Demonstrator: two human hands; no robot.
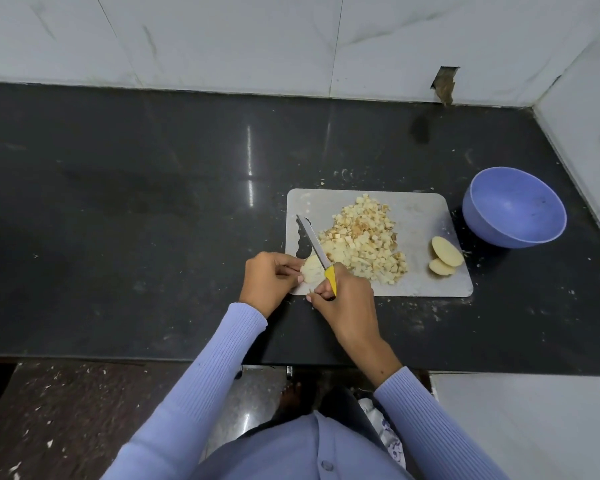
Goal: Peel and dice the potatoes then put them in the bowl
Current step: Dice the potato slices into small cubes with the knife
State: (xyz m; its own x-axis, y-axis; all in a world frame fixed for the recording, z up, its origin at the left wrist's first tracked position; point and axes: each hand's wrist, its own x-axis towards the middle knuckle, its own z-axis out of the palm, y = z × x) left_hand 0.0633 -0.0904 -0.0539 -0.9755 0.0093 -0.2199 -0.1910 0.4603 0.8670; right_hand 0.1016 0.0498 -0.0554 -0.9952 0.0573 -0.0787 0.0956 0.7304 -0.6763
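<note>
- Dicing is well advanced: a large heap of potato cubes [362, 242] lies on the middle of the cutting board [426, 206], some of the cubes browned at the edges.
- At the board's near left corner, the left hand [269, 282] pinches a pale potato piece [311, 269] with curled fingers, steadying it on the board.
- The right hand [345, 301] grips the yellow handle of a knife [317, 249] just beside that piece; its serrated blade slants away across the piece toward the board's left edge.
- Whether the blade is biting into the piece or only resting on it, I cannot tell.
- On the board's right side, near its near edge, two peeled potato slices [445, 256] wait uncut, one leaning on the other, well apart from the heap.
- Just off the board's far right corner, on the dark counter [153, 188], stands the blue bowl [515, 211], and nothing shows inside it.
- By my reading, peeling looks finished, since no skin-on potato is in view, and most of the cutting is done.
- Left to do: dice the held piece and the two slices, then move all the cubes from the board into the bowl.
</note>
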